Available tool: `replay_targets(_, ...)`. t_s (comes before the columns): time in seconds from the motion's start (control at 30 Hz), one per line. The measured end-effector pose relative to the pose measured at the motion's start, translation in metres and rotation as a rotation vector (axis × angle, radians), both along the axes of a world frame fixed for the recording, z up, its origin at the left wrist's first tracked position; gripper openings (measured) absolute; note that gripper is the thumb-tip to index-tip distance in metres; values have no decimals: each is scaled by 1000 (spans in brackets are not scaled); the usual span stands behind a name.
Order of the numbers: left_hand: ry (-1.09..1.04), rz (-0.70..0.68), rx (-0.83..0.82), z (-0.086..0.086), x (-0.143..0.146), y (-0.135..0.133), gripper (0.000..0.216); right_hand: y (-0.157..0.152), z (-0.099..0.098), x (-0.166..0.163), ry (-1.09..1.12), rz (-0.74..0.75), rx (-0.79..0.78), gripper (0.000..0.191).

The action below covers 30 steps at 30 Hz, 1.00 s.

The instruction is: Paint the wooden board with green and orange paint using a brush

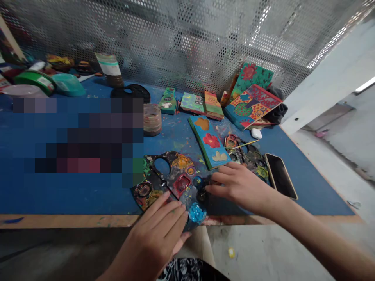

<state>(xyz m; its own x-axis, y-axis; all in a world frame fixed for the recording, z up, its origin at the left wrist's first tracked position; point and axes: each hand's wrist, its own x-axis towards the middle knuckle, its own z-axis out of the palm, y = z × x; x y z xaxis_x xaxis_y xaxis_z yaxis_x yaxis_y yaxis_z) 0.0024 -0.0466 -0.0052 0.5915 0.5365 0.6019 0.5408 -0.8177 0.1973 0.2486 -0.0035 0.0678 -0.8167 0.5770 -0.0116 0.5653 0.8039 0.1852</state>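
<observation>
My left hand [161, 224] is at the table's front edge, its fingers and thumb round a small open jar of bright blue paint [197, 212]. The fingers also lie over the front rim of a paint-stained black palette [172, 171]. My right hand [231, 181] has its fingers bent and drawn together beside the palette. Its index fingertip meets a small dark round piece [202, 194]; whether the fingers grip it is hidden. A thin dark brush [172, 190] lies across the palette. Just beyond my right hand is a blue painted panel [209, 142] with orange, red and cream shapes.
A second palette [249, 154] carries a thin yellow stick, with a phone [281, 176] to its right. Painted panels [252, 105] lean at the back right. A stacked clear jar [152, 120], a pouch [109, 70] and tape rolls [35, 82] stand left. Blurred blocks cover part of the left.
</observation>
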Motion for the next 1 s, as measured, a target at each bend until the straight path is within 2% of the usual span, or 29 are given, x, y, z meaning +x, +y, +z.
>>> replay_targets(0.03, -23, 6, 4, -3, 1, 0, 19, 6, 5, -4, -30, 39, -12, 6)
replay_targets(0.13, -9, -14, -6, -5, 1, 1, 20, 21, 16, -15, -134, 113, -52, 12)
replay_targets(0.3, 117, -39, -50, 8, -1, 3, 24, 42, 28, -22, -270, 154, -163, 12)
replay_targets(0.43, 121, -27, -70, 14, -1, 4, 28, 53, 34, -27, -243, 285, -230, 22)
replay_targets(0.57, 132, -48, -91, 12, 0, 5, 29, 68, 28, -27, -183, 346, -336, 26)
replay_targets(0.77, 82, -39, -83, 10, -3, 7, 23, 88, 9, -14, -34, 300, -631, 13)
replay_targets(1.0, 87, -53, -116, 12, -5, 7, 18, 92, 9, -18, -31, 385, -670, 20)
